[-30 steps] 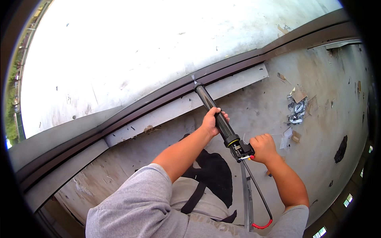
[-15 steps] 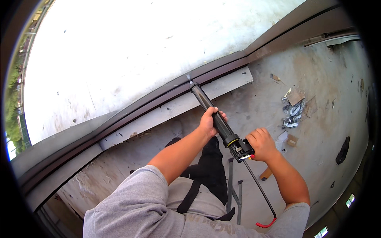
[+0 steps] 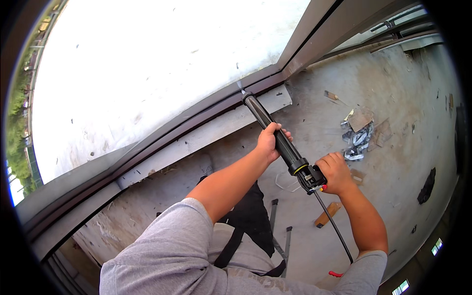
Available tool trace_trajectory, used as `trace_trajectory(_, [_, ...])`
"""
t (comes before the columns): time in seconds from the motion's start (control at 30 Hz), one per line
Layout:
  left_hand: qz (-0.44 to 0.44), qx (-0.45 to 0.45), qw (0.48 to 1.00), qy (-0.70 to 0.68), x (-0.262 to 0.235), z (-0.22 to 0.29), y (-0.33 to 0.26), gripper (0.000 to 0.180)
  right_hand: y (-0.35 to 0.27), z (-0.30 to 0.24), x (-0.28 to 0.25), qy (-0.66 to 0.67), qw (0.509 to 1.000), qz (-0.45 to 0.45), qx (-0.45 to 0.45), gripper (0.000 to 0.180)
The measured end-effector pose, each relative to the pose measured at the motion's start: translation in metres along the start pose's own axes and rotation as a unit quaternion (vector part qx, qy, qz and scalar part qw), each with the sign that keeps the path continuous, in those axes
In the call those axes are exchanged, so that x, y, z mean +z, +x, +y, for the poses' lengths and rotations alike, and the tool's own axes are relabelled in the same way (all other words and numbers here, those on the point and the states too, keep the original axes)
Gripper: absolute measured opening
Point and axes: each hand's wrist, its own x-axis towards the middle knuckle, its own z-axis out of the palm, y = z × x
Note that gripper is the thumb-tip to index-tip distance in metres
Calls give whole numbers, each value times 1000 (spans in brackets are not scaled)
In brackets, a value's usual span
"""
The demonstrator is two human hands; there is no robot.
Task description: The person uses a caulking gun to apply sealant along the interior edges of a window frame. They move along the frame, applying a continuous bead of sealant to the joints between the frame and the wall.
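Both my hands hold a long black caulking gun (image 3: 283, 142). My left hand (image 3: 270, 141) wraps round its barrel from the left side. My right hand (image 3: 335, 172) is closed round the handle at the rear, where most of the grip is hidden. From the back a thin rod runs down to a red hooked end (image 3: 335, 274) near my right arm. The pale nozzle (image 3: 241, 86) points away from me and meets the dark brown frame rail (image 3: 196, 118) at the edge of the white surface (image 3: 162, 64).
A pale ledge (image 3: 206, 130) runs under the rail, and a brown post (image 3: 314, 34) rises at its right end. On the stained floor lie crumpled wrappers and cardboard (image 3: 360, 135), a wooden-looking block (image 3: 328, 215) and a black scrap (image 3: 427, 187). Grey metal legs (image 3: 287, 246) stand beside my legs.
The caulking gun and both hands have shifted right along the rail, with the nozzle closer to the post. The view has moved a little too. Both hands keep their hold.
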Motion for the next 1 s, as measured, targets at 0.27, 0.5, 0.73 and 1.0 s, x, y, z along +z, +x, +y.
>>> trace_trajectory(0.27, [14,3,998,54,53,-33,22,19,-27,44,-14,-4,1000,21,18,34])
trace_trajectory(0.5, [-19,-16,995,100,79,-54,47,19,-45,55,-23,-10,997,39,62,42])
trace_trajectory(0.73, [24,-11,980,196,62,-44,49,20,-68,7,10,221,952,-26,210,84])
trace_trajectory(1.0, [34,-5,923,382,38,-6,32,37,-72,-65,113,483,829,87,267,83])
